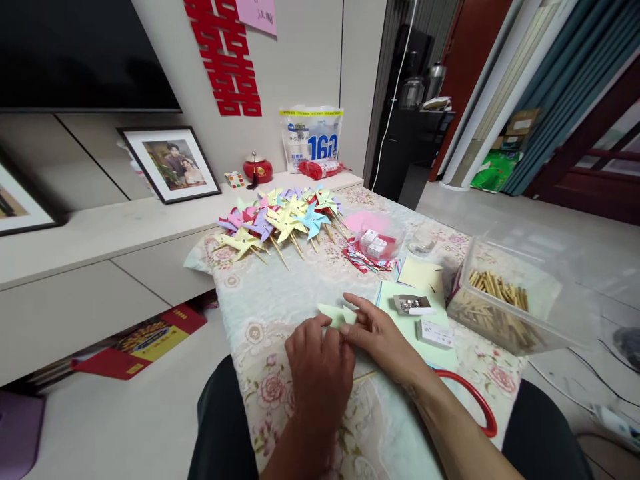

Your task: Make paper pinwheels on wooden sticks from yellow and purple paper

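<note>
A pale green piece of paper (330, 312) with pointed flaps lies between my two hands, low over the tablecloth. My left hand (320, 360) is closed, its curled fingers pressing on the paper's near edge. From the right, my right hand (377, 332) grips the same paper with thumb and fingers, the index finger raised. My fingers cover much of the sheet. A thin wooden stick (365, 377) shows just below the hands. Right of them are a small open box of metal pins (413, 305) and a closed white box (435, 334), both on green paper sheets (395, 291).
Several finished paper pinwheels (285, 223) are heaped at the table's far left. A clear plastic bin (493, 323) of wooden sticks stands at the right. Red-handled scissors (483, 403) lie beside my right forearm. Paper strips (365, 259) and a round clear container (421, 243) sit farther back.
</note>
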Tool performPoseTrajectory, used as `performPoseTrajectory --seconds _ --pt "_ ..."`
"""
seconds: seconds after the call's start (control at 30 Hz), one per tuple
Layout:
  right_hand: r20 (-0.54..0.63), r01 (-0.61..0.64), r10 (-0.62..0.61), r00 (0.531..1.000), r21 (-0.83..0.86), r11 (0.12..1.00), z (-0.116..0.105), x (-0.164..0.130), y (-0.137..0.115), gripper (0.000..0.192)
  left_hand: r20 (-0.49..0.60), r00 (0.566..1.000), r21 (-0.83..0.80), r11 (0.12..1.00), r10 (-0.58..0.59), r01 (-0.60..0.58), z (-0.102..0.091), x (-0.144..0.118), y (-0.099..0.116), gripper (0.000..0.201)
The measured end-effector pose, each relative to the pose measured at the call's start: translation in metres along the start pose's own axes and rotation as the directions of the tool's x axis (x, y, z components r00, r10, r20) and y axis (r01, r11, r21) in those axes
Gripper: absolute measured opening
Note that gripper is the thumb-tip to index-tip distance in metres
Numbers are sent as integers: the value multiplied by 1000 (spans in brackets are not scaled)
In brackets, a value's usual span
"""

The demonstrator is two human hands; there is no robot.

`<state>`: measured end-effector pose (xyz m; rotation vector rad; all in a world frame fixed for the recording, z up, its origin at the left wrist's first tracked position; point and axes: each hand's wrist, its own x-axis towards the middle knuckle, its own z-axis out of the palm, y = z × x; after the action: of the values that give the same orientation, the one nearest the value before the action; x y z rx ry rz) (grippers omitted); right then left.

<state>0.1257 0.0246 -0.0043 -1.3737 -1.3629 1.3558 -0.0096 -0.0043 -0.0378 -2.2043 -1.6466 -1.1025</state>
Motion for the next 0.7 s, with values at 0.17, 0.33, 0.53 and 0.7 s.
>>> performPoseTrajectory --seconds 0.17,0.33,0.53,0.7 --pt "-17 -43 46 999 140 989 -2 2 9 64 26 1000 -170 985 -8 13 -1 -5 -4 5" --pt "106 -153 121 987 388 909 -2 -3 8 68 14 874 -620 682 -486 389 -3 -1 -10 44" --pt "103 89 -74 992 -152 984 -8 -29 -9 69 599 621 -728 -21 -505 685 -3 5 -7 27" --pt "-6 138 -204 979 -717 683 -39 -79 -7 28 590 562 -723 -69 -580 688 -7 1 -9 20"
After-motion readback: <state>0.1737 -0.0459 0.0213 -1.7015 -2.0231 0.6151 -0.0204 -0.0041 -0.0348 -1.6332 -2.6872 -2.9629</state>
